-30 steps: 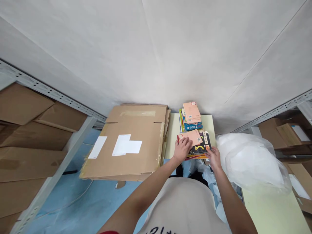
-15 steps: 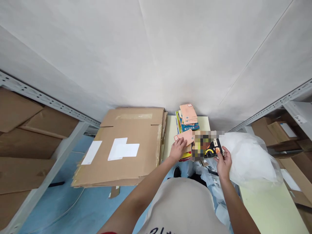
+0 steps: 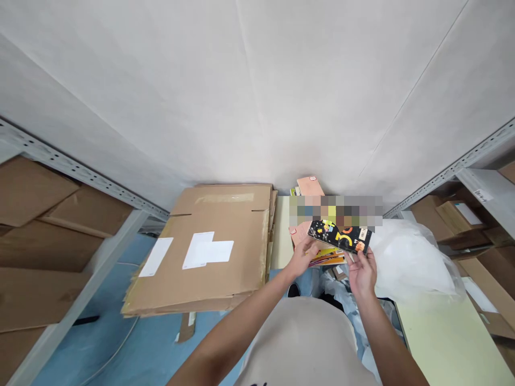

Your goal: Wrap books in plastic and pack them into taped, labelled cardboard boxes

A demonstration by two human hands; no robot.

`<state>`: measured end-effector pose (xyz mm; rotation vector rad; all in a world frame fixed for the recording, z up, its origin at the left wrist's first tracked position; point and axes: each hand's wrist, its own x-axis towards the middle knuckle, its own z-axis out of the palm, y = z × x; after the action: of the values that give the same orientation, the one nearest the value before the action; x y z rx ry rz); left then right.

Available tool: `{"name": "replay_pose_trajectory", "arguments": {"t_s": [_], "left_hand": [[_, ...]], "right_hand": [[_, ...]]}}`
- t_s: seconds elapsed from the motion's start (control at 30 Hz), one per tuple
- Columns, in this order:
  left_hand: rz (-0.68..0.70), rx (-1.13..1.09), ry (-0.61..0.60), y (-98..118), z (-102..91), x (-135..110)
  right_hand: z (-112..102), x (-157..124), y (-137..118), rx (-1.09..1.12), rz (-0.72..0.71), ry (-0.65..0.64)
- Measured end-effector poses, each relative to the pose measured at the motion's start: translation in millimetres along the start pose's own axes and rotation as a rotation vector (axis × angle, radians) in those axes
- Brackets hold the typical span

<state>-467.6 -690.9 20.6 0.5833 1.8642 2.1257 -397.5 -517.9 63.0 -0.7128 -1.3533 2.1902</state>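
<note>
I hold a black booklet (image 3: 338, 236) with a yellow figure on its cover, lifted above a stack of books (image 3: 326, 257). My right hand (image 3: 362, 271) grips its near right edge. My left hand (image 3: 304, 256) pinches its left corner. Under the booklet lies a pink card (image 3: 296, 234) on the stack. A second pink card (image 3: 309, 186) tops a farther pile against the wall. Part of that pile is blurred out.
The piles sit on a pale yellow table (image 3: 280, 230). A stack of flattened cardboard boxes (image 3: 209, 246) lies to the left. A crumpled white plastic bag (image 3: 410, 262) lies to the right. Metal shelving with cartons (image 3: 48, 230) flanks both sides; the floor is blue.
The black booklet came off the stack, pulled right by my right hand, and is now raised in both hands. My left hand left the pink card and took the booklet's left corner.
</note>
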Motion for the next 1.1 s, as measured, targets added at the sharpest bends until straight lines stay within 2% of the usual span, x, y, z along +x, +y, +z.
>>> {"name": "replay_pose_trajectory", "arguments": {"t_s": [0.1,0.17,0.23,0.33,0.43,0.57,0.7,0.93,1.0,1.1], "left_hand": [[-0.058,-0.332,0.190,18,21.4,3],[-0.120,-0.439,0.303,27,29.5,3],[-0.166,-0.507,0.338,34,32.0,2],[-0.186,-0.534,0.276,44,32.3,2],[-0.160,-0.476,0.158,56,39.4,8],[-0.177,-0.382,-0.071,68,69.7,19],[-0.210,-0.366,-0.257,70,124.8,28],[-0.364,-0.365,-0.580,57,249.9,29],[-0.410,-0.351,-0.666,51,284.4,27],[-0.469,-0.322,-0.785,41,333.3,23]], "right_hand": [[12,-18,9,0.027,0.081,-0.130],[15,-29,13,-0.009,0.111,-0.195],[13,-37,12,-0.053,0.112,-0.229],[2,-39,-2,-0.113,0.075,-0.207],[-19,-31,-29,-0.157,0.020,-0.058],[-66,-20,-68,-0.240,-0.040,0.106],[-127,-27,-102,-0.288,-0.088,0.135],[-245,-59,-153,-0.319,-0.005,0.143],[-276,-66,-163,-0.300,-0.008,0.202],[-315,-75,-174,-0.252,-0.037,0.360]]}}
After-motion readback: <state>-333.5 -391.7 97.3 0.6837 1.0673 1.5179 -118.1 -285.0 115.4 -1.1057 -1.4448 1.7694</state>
